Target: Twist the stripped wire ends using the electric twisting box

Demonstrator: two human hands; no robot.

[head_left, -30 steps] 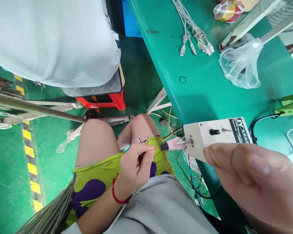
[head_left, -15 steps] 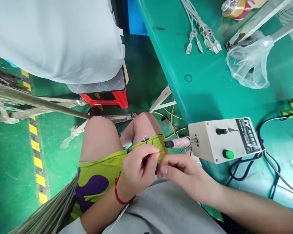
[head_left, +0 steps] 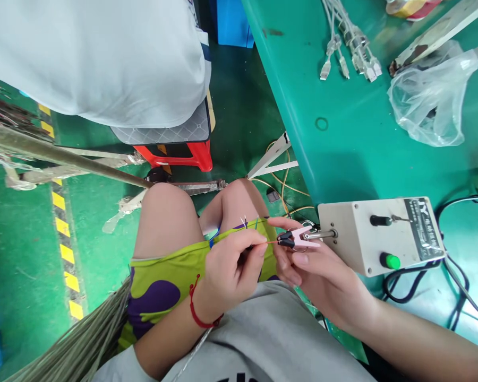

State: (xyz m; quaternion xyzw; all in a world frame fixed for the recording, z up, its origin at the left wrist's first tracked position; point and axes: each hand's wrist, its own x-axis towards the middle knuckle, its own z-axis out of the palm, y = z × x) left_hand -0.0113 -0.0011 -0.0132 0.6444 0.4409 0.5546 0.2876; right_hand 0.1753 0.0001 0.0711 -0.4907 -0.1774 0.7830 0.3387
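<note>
— What has changed?
— The right hand (head_left: 330,276) has come around the pink-and-black clip (head_left: 287,240) on the white box's (head_left: 344,239) metal shaft (head_left: 323,234), fingers parted.
— And the left hand (head_left: 231,268)?
— It pinches a thin orange wire (head_left: 271,242), reaching the clip's tips; whether clamped, I cannot tell.

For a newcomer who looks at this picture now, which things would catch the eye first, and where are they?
Probably the pink clip with black tips, at the person's right hand, with a thin orange wire running to it from the left hand. Next, the off-white box with a bright green button on the green table's edge, and the lime shorts with purple spots below the hands.
</note>
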